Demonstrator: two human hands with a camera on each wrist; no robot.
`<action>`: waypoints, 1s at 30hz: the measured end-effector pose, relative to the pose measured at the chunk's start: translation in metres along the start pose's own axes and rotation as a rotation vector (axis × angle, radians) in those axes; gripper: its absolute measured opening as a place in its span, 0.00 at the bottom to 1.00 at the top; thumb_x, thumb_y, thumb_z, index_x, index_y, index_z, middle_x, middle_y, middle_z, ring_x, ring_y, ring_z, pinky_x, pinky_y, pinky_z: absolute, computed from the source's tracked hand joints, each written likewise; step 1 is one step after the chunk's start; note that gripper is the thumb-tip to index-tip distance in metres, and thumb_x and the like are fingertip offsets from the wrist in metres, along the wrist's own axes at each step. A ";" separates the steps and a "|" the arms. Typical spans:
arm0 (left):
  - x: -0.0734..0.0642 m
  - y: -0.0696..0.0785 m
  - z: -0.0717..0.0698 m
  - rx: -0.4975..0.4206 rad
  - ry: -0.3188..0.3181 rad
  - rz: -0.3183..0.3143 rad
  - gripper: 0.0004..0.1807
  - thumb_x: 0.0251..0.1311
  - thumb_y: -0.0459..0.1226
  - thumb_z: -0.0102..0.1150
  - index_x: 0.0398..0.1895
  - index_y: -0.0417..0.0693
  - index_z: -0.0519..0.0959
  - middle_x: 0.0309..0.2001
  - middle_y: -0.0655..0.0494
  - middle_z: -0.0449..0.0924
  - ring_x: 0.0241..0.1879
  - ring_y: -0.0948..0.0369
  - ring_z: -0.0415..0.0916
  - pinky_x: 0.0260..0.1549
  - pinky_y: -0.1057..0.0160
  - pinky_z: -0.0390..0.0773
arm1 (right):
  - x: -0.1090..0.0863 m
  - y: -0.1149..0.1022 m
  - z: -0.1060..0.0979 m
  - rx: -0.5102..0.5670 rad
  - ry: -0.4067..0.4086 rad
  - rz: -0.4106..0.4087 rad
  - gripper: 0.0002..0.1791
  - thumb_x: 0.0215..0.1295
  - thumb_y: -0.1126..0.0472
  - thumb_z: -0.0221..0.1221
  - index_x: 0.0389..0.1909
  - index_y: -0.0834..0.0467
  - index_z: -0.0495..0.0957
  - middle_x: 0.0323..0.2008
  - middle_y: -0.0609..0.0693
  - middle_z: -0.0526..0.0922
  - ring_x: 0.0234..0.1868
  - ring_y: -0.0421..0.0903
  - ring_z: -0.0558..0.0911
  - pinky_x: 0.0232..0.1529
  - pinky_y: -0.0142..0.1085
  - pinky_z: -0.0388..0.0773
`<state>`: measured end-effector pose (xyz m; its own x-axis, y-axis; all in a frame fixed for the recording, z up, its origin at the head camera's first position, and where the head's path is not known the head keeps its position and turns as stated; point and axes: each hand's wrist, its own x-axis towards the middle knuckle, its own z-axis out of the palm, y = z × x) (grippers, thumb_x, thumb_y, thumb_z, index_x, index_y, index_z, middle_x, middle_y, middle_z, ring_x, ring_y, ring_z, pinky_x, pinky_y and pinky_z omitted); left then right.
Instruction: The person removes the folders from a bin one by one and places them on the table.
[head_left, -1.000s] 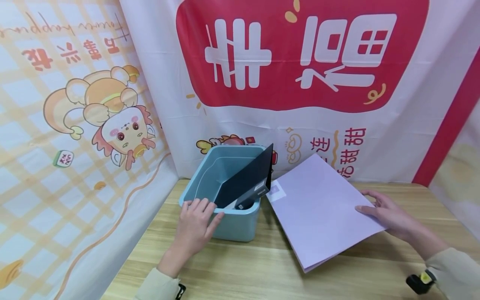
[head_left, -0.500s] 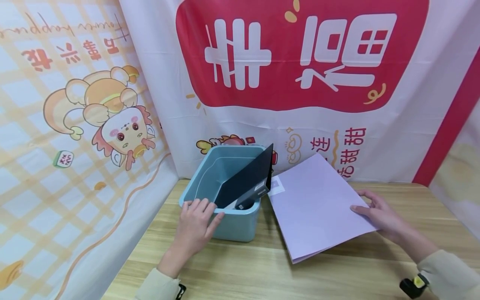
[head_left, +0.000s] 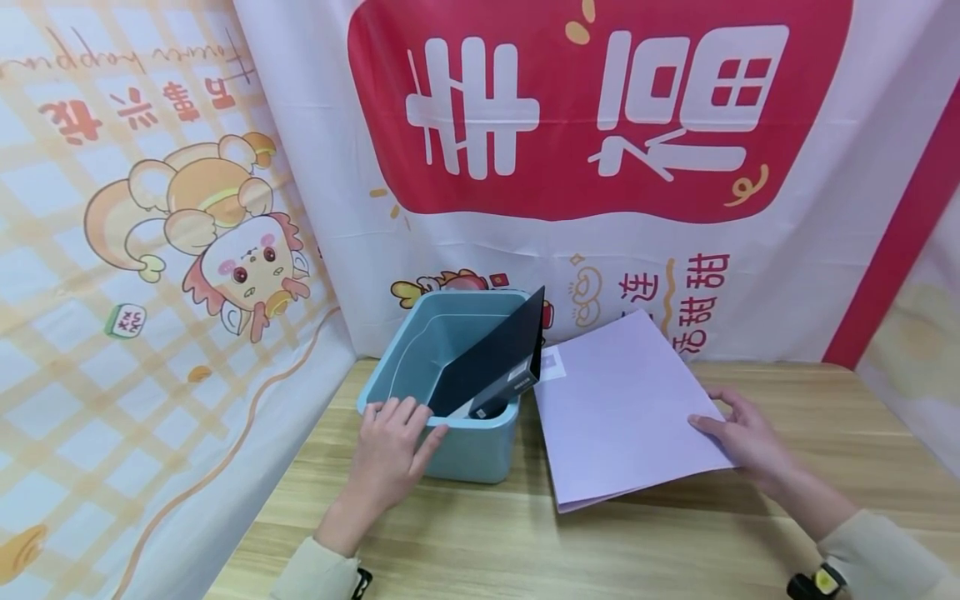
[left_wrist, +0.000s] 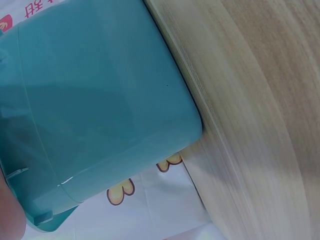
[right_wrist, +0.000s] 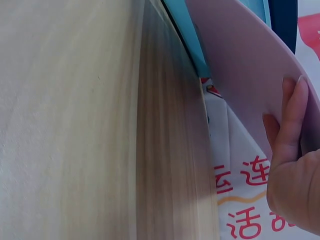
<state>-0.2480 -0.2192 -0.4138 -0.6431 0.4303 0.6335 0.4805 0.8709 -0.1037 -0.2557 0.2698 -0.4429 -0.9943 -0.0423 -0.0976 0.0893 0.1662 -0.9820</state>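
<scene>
My left hand [head_left: 392, 446] holds the near rim of a blue plastic bin [head_left: 465, 454], fingers hooked over the edge. In the left wrist view the bin's outer wall [left_wrist: 100, 100] fills much of the picture, with only a bit of finger at the left edge. My right hand [head_left: 742, 437] grips a lilac folder [head_left: 630, 417] at its right edge, thumb on top and fingers beneath. The folder slants beside the bin, its label corner close to the bin's right rim. From the right wrist, the fingers [right_wrist: 292, 107] lie along the folder's underside [right_wrist: 245, 60].
Inside the bin a dark file folder [head_left: 487, 354] leans to the right, one corner sticking up past the rim. Both stand on a wooden table [head_left: 450, 542]. A printed cloth [head_left: 600, 250] hangs behind, and another checked cloth [head_left: 187, 375] hangs along the left side.
My right hand has moved left with the lilac folder, bringing its near corner leftward and up in the view. My left hand and the bin stay in place.
</scene>
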 end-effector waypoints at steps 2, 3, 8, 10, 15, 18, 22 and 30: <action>0.000 0.000 0.000 -0.001 0.002 0.001 0.18 0.66 0.56 0.43 0.32 0.55 0.73 0.30 0.61 0.67 0.33 0.59 0.66 0.41 0.52 0.65 | -0.001 0.000 0.003 -0.003 0.011 0.004 0.33 0.66 0.55 0.57 0.65 0.61 0.53 0.28 0.53 0.81 0.26 0.52 0.84 0.26 0.44 0.80; 0.000 0.000 0.000 0.000 0.003 0.001 0.18 0.66 0.56 0.43 0.32 0.55 0.73 0.29 0.61 0.67 0.33 0.59 0.65 0.41 0.52 0.65 | -0.002 0.000 0.004 -0.004 0.017 0.009 0.34 0.66 0.54 0.57 0.65 0.61 0.53 0.28 0.53 0.81 0.26 0.52 0.84 0.27 0.43 0.80; 0.000 0.000 0.000 0.003 0.005 0.003 0.18 0.66 0.56 0.43 0.32 0.55 0.73 0.29 0.61 0.67 0.32 0.59 0.65 0.41 0.51 0.65 | -0.006 0.000 0.010 0.017 0.041 0.025 0.32 0.66 0.55 0.56 0.64 0.62 0.53 0.29 0.52 0.82 0.27 0.53 0.84 0.28 0.44 0.80; 0.000 0.000 -0.001 0.005 0.004 0.003 0.18 0.66 0.56 0.43 0.32 0.55 0.73 0.29 0.61 0.67 0.32 0.59 0.65 0.41 0.51 0.65 | -0.007 0.001 0.013 0.047 0.046 0.023 0.31 0.67 0.57 0.56 0.63 0.62 0.54 0.29 0.52 0.82 0.27 0.52 0.84 0.29 0.44 0.80; -0.001 0.001 -0.001 0.010 -0.007 -0.006 0.18 0.66 0.56 0.43 0.32 0.55 0.73 0.30 0.61 0.67 0.33 0.59 0.65 0.42 0.52 0.65 | -0.011 0.004 0.019 0.077 0.056 0.001 0.28 0.67 0.60 0.55 0.62 0.64 0.54 0.28 0.53 0.83 0.26 0.51 0.84 0.28 0.44 0.80; -0.001 0.000 0.000 0.008 -0.012 -0.013 0.18 0.66 0.57 0.42 0.32 0.55 0.73 0.30 0.61 0.67 0.33 0.59 0.66 0.42 0.52 0.65 | -0.011 0.006 0.023 0.095 0.061 -0.004 0.27 0.67 0.61 0.54 0.61 0.64 0.54 0.29 0.54 0.83 0.27 0.52 0.84 0.28 0.44 0.80; 0.000 0.000 0.000 0.000 -0.007 -0.014 0.18 0.66 0.56 0.43 0.32 0.55 0.73 0.30 0.61 0.68 0.33 0.59 0.66 0.42 0.51 0.65 | -0.010 0.007 0.031 0.128 0.067 0.003 0.27 0.67 0.62 0.54 0.60 0.65 0.53 0.29 0.51 0.82 0.26 0.50 0.84 0.28 0.43 0.80; 0.000 -0.002 0.002 0.000 -0.002 -0.008 0.18 0.66 0.56 0.43 0.32 0.55 0.73 0.29 0.61 0.67 0.32 0.59 0.65 0.42 0.51 0.66 | -0.007 0.009 0.040 0.157 0.077 0.029 0.27 0.67 0.64 0.53 0.61 0.67 0.51 0.32 0.51 0.81 0.27 0.48 0.84 0.29 0.42 0.80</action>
<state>-0.2502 -0.2202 -0.4151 -0.6481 0.4236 0.6329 0.4754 0.8743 -0.0984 -0.2456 0.2322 -0.4576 -0.9921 0.0374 -0.1195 0.1199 0.0101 -0.9927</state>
